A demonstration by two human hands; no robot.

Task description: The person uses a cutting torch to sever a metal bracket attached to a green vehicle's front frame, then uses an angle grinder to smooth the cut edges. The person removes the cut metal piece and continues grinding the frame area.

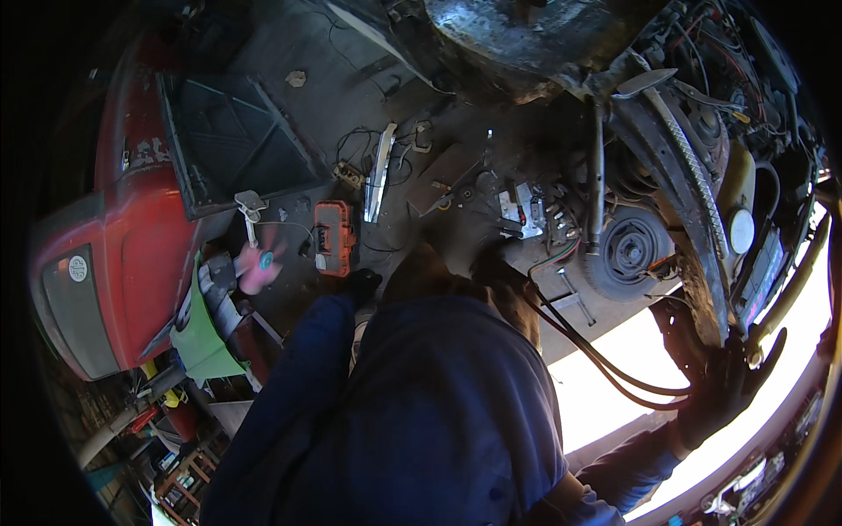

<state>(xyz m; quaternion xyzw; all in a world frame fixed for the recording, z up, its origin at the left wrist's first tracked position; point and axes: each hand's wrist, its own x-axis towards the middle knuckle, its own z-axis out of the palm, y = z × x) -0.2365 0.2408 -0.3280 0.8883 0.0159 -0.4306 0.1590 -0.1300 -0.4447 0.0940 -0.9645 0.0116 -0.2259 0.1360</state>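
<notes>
My right hand [721, 390], in a dark glove, is at the right beside the stripped vehicle front. Its fingers are spread, close to the lower end of a rusty curved metal panel [702, 294]. Two dark hoses [605, 358] loop from near my knees to this hand's wrist side; whether they touch it I cannot tell. My left hand [362, 285], dark and partly lost in shadow, is low in front of my left leg. Its fingers cannot be made out. Nearest to it lies an orange tool case [334, 238].
A hammer [645, 83] rests on the vehicle frame at upper right. Below stands a wheel [633, 252]. Tools and a metal plate [524, 210] litter the floor. At left are a red vehicle cab [145, 254], a dark framed panel [232, 140] and a pink-bladed fan [261, 261].
</notes>
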